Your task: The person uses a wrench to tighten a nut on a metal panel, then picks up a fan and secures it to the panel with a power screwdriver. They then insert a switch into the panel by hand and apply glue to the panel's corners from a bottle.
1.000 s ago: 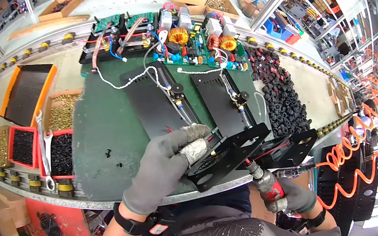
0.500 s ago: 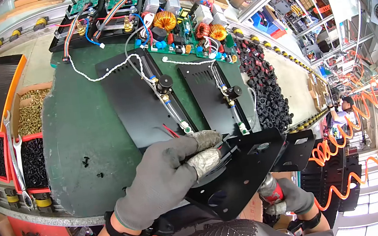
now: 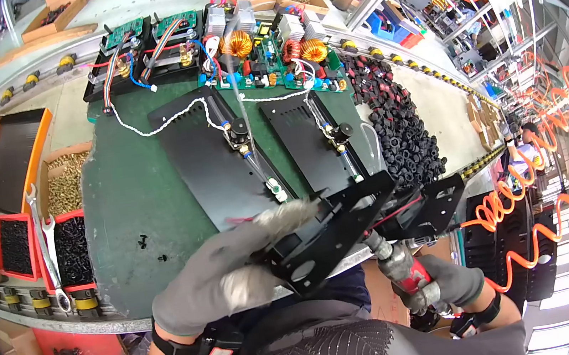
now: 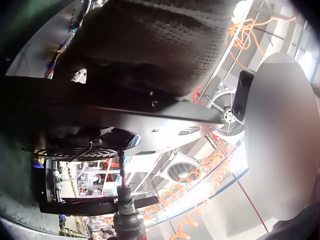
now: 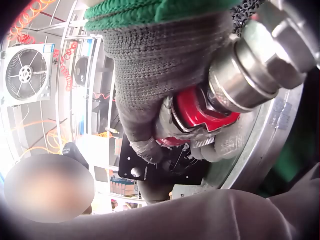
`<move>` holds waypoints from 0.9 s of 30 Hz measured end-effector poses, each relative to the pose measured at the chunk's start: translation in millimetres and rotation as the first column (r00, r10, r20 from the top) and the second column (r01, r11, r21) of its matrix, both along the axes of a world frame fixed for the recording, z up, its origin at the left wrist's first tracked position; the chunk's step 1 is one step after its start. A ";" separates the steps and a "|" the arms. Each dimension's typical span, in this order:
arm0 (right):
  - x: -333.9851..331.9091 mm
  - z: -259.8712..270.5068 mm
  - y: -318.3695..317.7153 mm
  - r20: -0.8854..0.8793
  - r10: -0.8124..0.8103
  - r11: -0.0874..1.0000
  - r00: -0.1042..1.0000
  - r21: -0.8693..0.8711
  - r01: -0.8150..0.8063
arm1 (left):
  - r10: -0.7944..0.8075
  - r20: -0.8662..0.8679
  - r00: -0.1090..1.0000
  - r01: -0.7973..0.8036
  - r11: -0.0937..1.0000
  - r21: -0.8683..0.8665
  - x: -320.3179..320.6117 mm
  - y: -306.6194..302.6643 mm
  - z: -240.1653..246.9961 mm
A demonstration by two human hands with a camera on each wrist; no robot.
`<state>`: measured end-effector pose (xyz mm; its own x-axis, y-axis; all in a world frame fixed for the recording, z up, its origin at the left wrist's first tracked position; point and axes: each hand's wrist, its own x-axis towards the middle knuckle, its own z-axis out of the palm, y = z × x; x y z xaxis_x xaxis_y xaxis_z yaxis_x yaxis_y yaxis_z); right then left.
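My gloved left hand [image 3: 228, 271] grips a black metal bracket with a fan [image 3: 335, 232] at the near edge of the green mat [image 3: 137, 204]. In the left wrist view the glove [image 4: 150, 45] lies over the bracket's plate [image 4: 125, 115], with the fan grille [image 4: 75, 150] beneath. My gloved right hand [image 3: 450, 285] holds a red and silver pneumatic screwdriver [image 3: 401, 270] under the bracket. Its bit [image 4: 121, 167] points up at the fan. The right wrist view shows the glove's fingers [image 5: 150, 90] wrapped round the tool's red body [image 5: 200, 112].
Two black panels [image 3: 217, 157] with fittings lie on the mat, circuit boards [image 3: 262, 58] behind them. A heap of black knobs [image 3: 401, 133] lies at right. Bins of brass and black screws [image 3: 69, 180] and wrenches [image 3: 45, 245] sit at left. An orange coiled air hose [image 3: 520, 218] hangs right.
The bracket has been tilted back up from a flatter, lower pose, and the screwdriver has come up under it again. My left hand stays on the bracket.
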<state>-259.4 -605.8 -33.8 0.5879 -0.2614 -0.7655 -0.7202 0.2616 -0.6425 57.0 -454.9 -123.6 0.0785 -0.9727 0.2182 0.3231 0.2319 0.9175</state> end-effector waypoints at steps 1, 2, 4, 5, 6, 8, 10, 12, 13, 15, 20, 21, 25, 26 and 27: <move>-1.3 -0.2 0.7 0.018 -0.009 1.000 1.000 0.003 0.009 | -0.039 0.159 0.986 0.047 0.998 -0.050 1.9 4.5 3.6; -2.3 -0.5 1.0 0.004 -0.008 1.000 1.000 0.022 0.008 | 0.068 0.302 0.951 -0.061 0.998 -0.034 -5.8 8.3 10.3; -4.7 -0.8 1.3 -0.028 0.002 0.998 1.000 0.063 0.000 | 0.225 0.255 0.940 -0.249 0.966 0.067 -41.0 6.2 1.5; -5.6 -0.6 1.7 -0.014 0.000 0.998 1.000 0.069 0.001 | 0.396 0.208 0.895 -0.431 0.886 0.170 -55.9 2.2 -8.1; -4.9 -0.6 2.9 0.007 0.004 0.997 1.000 0.083 -0.004 | 0.503 0.216 0.837 -0.526 0.847 0.068 -61.8 -3.3 -16.6; 3.4 4.0 7.7 0.059 0.012 0.996 0.998 0.090 -0.017 | 0.461 0.158 0.873 -0.481 0.867 0.128 -62.7 -3.5 -8.7; 2.6 -1.7 12.0 0.064 -0.015 0.997 0.998 0.074 0.010 | 0.466 0.150 0.872 -0.485 0.864 0.137 -66.9 -3.4 -3.8; 2.3 -4.6 15.0 0.107 -0.041 0.998 0.993 0.050 0.036 | 0.477 0.060 0.877 -0.480 0.860 0.175 -68.8 -3.9 -3.6; -2.2 -6.9 15.3 0.126 -0.035 0.998 0.991 0.057 0.028 | 0.483 0.080 0.872 -0.489 0.855 0.170 -68.1 -5.6 -7.0; -7.8 -14.6 13.9 0.115 -0.078 0.994 0.990 0.089 0.068 | 0.463 0.238 0.854 -0.500 0.856 0.129 -64.2 -7.4 -13.8; -20.5 -23.6 22.3 0.235 -0.096 0.993 0.967 0.092 0.076 | 0.703 0.307 0.642 -0.666 0.709 -0.233 -64.5 37.7 -4.8; -23.4 -29.3 19.0 0.218 -0.054 0.997 0.975 0.058 0.042 | 0.790 0.295 0.537 -0.817 0.575 -0.051 -59.8 54.0 -15.7; -22.9 -38.3 13.1 0.191 -0.013 1.000 0.982 0.004 0.012 | 0.666 0.676 0.315 -0.939 0.325 0.118 -39.7 90.5 -39.8; -17.1 -30.1 13.9 0.207 -0.043 0.998 0.977 0.055 0.032 | 0.643 0.696 0.319 -0.925 0.372 0.080 -40.7 87.1 -47.2; -16.2 -37.6 8.1 0.219 -0.015 0.992 0.976 0.123 -0.012 | 0.468 0.854 0.228 -0.924 0.380 0.038 -48.0 81.5 -42.8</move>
<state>-275.6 -597.7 -71.4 0.7448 -0.1745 -0.6441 -0.5648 0.3491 -0.7477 9.0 -373.4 -166.4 0.8500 -0.5070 0.1431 -0.4218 -0.4924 0.7613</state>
